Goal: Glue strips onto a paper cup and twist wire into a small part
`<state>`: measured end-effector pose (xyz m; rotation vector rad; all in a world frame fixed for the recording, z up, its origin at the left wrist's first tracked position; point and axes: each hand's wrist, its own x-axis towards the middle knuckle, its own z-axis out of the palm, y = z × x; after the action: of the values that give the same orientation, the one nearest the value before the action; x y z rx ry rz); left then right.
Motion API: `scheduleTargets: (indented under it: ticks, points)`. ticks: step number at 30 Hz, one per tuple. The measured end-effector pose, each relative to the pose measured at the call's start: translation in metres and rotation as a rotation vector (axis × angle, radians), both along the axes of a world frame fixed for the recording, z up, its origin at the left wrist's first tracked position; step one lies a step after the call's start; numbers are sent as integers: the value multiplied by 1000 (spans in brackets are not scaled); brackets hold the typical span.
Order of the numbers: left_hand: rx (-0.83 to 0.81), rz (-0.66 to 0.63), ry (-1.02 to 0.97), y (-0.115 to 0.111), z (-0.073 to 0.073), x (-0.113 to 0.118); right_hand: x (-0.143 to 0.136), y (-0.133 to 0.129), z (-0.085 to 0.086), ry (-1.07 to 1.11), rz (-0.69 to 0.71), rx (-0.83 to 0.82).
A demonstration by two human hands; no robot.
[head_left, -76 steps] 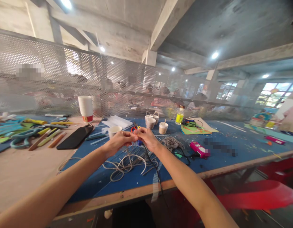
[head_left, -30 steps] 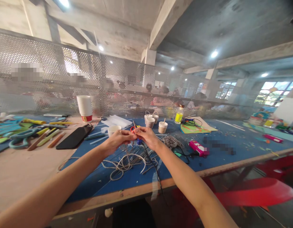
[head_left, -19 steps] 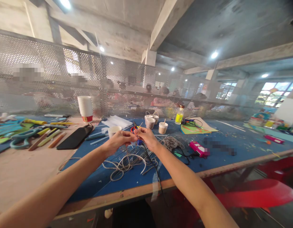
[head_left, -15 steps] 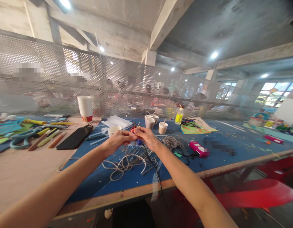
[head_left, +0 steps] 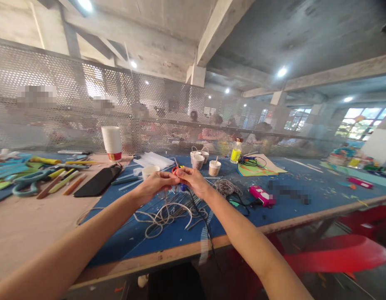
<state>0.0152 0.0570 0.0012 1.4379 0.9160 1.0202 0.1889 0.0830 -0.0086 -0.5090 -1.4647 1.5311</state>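
Note:
My left hand (head_left: 158, 183) and my right hand (head_left: 193, 180) meet fingertip to fingertip above the blue table mat, both closed in a pinch. Whatever sits between the fingers is too small and covered to name. Behind the fingertips shows a bit of a red and blue tool (head_left: 173, 169), mostly hidden. A black cable (head_left: 199, 210) runs down from under my right hand past the table edge. Below the hands lie thin wires and a loose grey cord (head_left: 155, 225). More cord is coiled (head_left: 226, 187) right of my right hand.
Paper cups (head_left: 197, 161) stand behind the hands, and a stack of cups (head_left: 112, 141) at the left. A black phone (head_left: 97, 181), blue scissors (head_left: 32, 179), a magenta device (head_left: 261, 196) and a yellow-labelled bottle (head_left: 236, 151) lie or stand around. A mesh screen (head_left: 168, 112) borders the back.
Both hands keep nearly the same place and pinch. A small pale tip that stuck up above the fingertips no longer shows there.

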Motion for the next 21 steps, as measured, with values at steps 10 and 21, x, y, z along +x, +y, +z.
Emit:
scheduleTargets:
  ticks: [10, 21]
  points:
    - [27, 13, 55, -3, 0, 3, -3, 0, -2, 8, -97, -25]
    - [13, 13, 47, -2, 1, 1, -3, 2, -3, 3, -102, -17]
